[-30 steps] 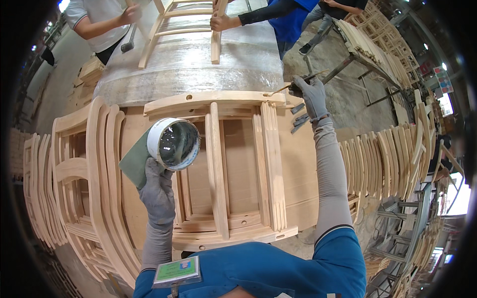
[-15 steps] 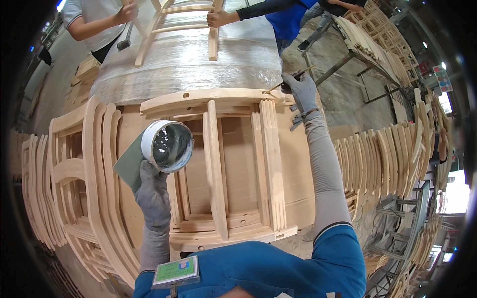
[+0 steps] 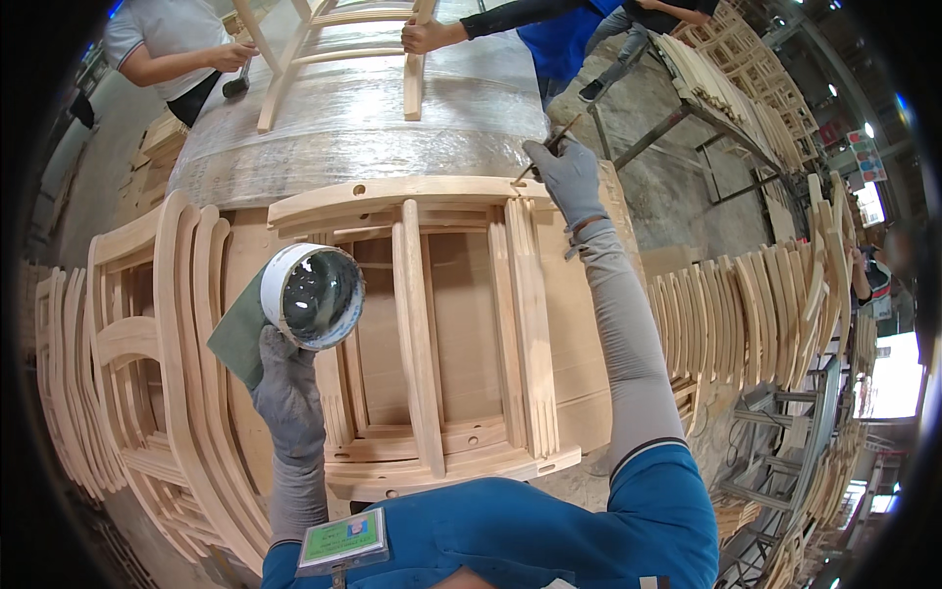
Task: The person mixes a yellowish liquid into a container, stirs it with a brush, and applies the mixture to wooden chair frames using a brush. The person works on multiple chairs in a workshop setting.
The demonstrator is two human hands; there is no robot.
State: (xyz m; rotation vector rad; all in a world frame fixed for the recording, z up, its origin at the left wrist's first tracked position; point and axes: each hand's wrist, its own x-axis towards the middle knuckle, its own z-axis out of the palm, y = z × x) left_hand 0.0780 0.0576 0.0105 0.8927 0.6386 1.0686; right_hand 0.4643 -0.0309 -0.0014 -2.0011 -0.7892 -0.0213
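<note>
My left hand (image 3: 289,388), in a grey glove, grips a round white tub (image 3: 316,296) tilted so that its smeared inside and glossy contents show. Behind the tub, a flat green sheet (image 3: 235,339) sticks out on the left. My right hand (image 3: 569,177), also gloved, pinches a thin wooden stick (image 3: 562,135); the stick's lower tip is at the right end of a curved wooden rail (image 3: 407,192), near a hole. That rail belongs to pale wooden chair frames (image 3: 417,339) lying in front of me. Something dark shows between the right fingers, but I cannot make it out.
Brown cardboard (image 3: 579,363) lies under the frames. More chair frames (image 3: 172,324) stand at left, and curved wooden parts (image 3: 746,314) line up at right. Across a plastic-covered table (image 3: 343,157), one person's hand holds a mallet (image 3: 235,86); another's hand (image 3: 424,37) steadies a frame.
My right hand has moved slightly left and up, with the stick now steeper at the rail's end. The left hand and tub have shifted a little left. Across the table, the mallet has lowered slightly.
</note>
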